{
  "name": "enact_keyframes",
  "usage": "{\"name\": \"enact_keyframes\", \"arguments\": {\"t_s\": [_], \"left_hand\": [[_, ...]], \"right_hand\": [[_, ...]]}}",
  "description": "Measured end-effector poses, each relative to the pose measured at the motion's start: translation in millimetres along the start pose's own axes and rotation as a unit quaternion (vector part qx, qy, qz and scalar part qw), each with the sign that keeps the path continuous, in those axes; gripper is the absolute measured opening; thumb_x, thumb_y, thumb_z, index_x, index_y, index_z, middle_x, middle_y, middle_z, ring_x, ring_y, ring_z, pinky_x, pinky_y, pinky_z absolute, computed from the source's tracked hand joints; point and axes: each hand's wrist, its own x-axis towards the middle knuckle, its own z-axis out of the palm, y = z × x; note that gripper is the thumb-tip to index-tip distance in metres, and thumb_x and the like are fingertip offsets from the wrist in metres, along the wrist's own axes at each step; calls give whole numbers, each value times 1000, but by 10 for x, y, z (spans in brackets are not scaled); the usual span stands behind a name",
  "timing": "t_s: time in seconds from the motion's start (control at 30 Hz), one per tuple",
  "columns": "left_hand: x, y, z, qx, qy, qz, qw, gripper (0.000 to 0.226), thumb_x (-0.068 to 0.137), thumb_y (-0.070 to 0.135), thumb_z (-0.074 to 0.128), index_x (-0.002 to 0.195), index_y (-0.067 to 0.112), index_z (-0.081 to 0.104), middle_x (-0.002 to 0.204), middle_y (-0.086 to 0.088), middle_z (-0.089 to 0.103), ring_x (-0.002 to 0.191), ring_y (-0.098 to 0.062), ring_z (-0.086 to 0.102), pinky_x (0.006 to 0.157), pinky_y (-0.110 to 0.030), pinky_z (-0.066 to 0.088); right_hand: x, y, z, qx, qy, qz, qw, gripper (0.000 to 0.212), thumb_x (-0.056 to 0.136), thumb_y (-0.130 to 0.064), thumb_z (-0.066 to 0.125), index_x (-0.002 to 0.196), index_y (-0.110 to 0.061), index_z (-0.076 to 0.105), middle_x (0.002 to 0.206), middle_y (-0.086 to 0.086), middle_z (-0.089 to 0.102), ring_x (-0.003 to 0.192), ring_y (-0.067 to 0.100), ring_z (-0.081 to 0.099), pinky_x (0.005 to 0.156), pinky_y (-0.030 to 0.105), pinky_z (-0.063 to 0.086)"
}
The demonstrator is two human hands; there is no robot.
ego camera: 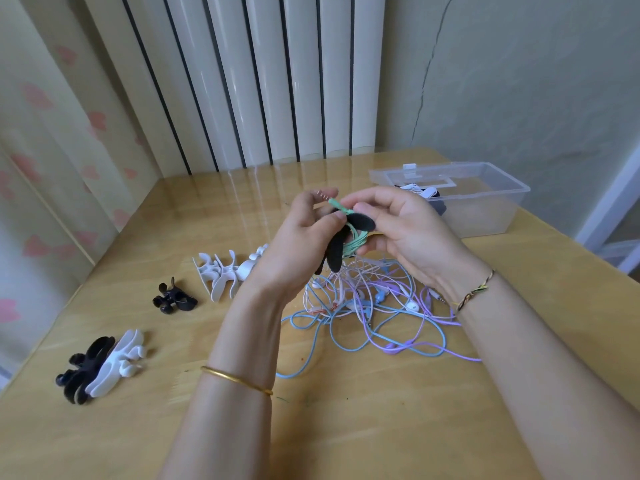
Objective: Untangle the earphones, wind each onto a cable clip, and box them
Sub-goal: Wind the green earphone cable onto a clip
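Currently both hands are hovering above the middle of the wooden table, meeting around one black cable clip. The clip is matte and dark, with rounded lobes that are sticking out downward and to the right between the two palms. A mint-green earphone is sitting in thin loops around the clip's waist, and its green plug end is poking up above the fingers.

The left hand is gripping the clip, its fingers curled and its thumb pressing against the clip's top. The right hand is closing on the green coil from the other side, with the thumb on top and the curled fingers underneath.

Directly below the hands, the remaining earphones are lying on the table in a loose tangle of pale blue, lilac, pink and white cords, with small white and blue earbuds showing among them. Spare clips are lying to the left: a cluster of white clips just beside the tangle, a single black clip further left, and a black-and-white pair near the table's left edge.

A clear plastic box is standing at the far right of the table. Something black and white is lying inside it, too small to make out.
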Motion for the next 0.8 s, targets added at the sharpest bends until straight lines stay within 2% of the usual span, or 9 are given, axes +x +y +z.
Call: {"name": "enact_keyframes", "arguments": {"t_s": [0.13,0.23,0.3,0.37,0.5,0.6,0.7,0.73,0.8], "left_hand": [[16,-1,29,9,40,-28,999,35,96,9,45,131,14,45,90,-6,61,78,-16,56,70,-32,44],[26,27,81,-62,69,-52,994,30,92,21,52,118,6,50,85,-7,61,66,-14,57,56,-26,43],[30,12,127,-65,94,-47,992,22,97,28,50,105,7,52,80,-4,61,60,-13,57,51,-26,40],[43,-26,157,-64,139,-52,987,14,100,23,46,93,12,51,73,-3,59,54,-11,54,48,-25,37],[77,-47,189,-45,201,-87,975,18,100,24,46,86,14,42,66,-2,51,48,-12,45,38,-16,31],[96,-61,184,-69,215,-109,968,22,100,29,47,87,12,42,68,-4,48,54,-15,43,45,-20,34],[117,-61,148,-125,230,-119,958,24,100,31,45,93,8,45,71,-6,47,57,-17,44,53,-27,36],[121,-61,133,-135,237,-119,955,25,101,32,44,94,8,45,70,-6,46,56,-17,44,52,-27,36],[125,-62,127,-144,257,-112,949,26,101,32,42,93,7,45,69,-5,44,55,-16,43,52,-26,36]], "right_hand": [[31,63,61,-49,58,-16,997,13,92,0,54,88,-11,61,79,6,65,61,15,62,49,24,52],[41,103,107,-35,107,-15,993,13,89,-3,61,81,-11,67,78,5,66,64,16,64,53,28,56],[36,135,139,0,125,11,992,11,88,-6,63,81,-13,68,81,9,67,67,17,65,59,32,58],[32,177,176,36,149,35,988,12,88,-6,63,79,-13,66,82,11,65,67,17,63,63,35,57],[52,240,255,54,204,42,976,8,91,-6,58,85,-10,62,81,9,64,71,20,61,66,40,55],[51,270,295,9,225,23,974,10,94,-7,54,92,-8,64,86,13,65,74,22,61,57,29,54],[42,243,332,6,203,4,979,14,93,-6,55,84,-13,64,91,17,67,83,28,64,75,44,57],[36,221,335,11,188,3,982,15,92,-4,56,81,-13,62,90,16,66,83,27,63,75,45,57],[20,175,327,23,157,0,987,16,91,-2,56,78,-10,59,88,16,63,76,22,61,64,36,56]]}}
